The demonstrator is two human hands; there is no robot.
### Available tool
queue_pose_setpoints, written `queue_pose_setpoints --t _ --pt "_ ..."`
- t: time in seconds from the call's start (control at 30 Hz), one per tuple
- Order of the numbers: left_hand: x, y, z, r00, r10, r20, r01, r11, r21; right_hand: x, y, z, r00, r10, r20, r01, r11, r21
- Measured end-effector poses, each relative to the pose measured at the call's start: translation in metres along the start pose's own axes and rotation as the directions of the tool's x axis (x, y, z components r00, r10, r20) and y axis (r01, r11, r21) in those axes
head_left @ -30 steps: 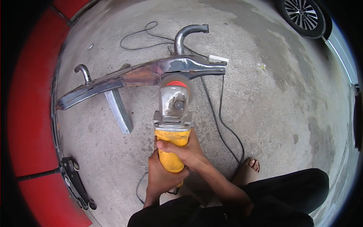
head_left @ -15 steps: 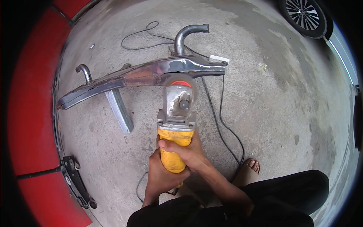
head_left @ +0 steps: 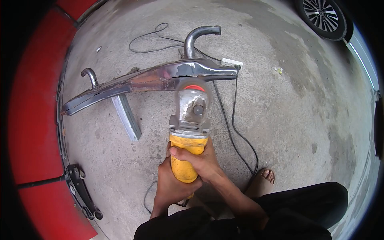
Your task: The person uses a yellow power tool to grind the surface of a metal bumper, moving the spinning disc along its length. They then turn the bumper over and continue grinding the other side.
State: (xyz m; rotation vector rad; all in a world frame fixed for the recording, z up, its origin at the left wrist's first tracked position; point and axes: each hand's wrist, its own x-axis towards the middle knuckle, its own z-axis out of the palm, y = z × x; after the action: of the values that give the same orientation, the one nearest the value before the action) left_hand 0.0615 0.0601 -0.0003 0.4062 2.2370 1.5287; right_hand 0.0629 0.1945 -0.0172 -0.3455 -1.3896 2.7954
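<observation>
A yellow angle grinder (head_left: pixel 186 162) with a scuffed silver head points away from me. Its disc looks smeared, with a red centre. My left hand (head_left: pixel 172 186) is closed around the rear of the yellow body, and my right hand (head_left: pixel 206 162) wraps its right side with the thumb across the top. Just beyond the head lies a long metal beam (head_left: pixel 150 80), partly bare and shiny, partly reddish-brown, with curved tubes at both ends. The grinder head hides whether the disc touches the beam's near edge.
A rectangular metal bar (head_left: pixel 127 118) extends from under the beam. A dark cord (head_left: pixel 236 128) runs over the concrete floor (head_left: pixel 288 132) to a white power strip (head_left: pixel 232 62). Red cabinets (head_left: pixel 34 120) line the left, beside a black metal tool (head_left: pixel 82 192). A car wheel (head_left: pixel 322 16) stands far right.
The grinder head has shifted slightly right and a little down, away from the beam. Both hands keep their hold on it. The beam stays in place.
</observation>
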Motion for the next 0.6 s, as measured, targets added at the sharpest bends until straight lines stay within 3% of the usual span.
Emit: queue_pose_setpoints --t 0.4,0.6 --pt "-0.001 0.002 -0.003 1.000 0.011 0.004 -0.011 1.000 0.001 -0.001 -0.005 0.005 1.000 0.018 -0.018 -0.017 1.000 0.023" --pt "-0.006 0.006 -0.014 0.999 -0.018 -0.027 0.017 1.000 -0.020 0.005 -0.016 0.024 0.993 0.121 -0.002 -0.121 0.993 0.000"
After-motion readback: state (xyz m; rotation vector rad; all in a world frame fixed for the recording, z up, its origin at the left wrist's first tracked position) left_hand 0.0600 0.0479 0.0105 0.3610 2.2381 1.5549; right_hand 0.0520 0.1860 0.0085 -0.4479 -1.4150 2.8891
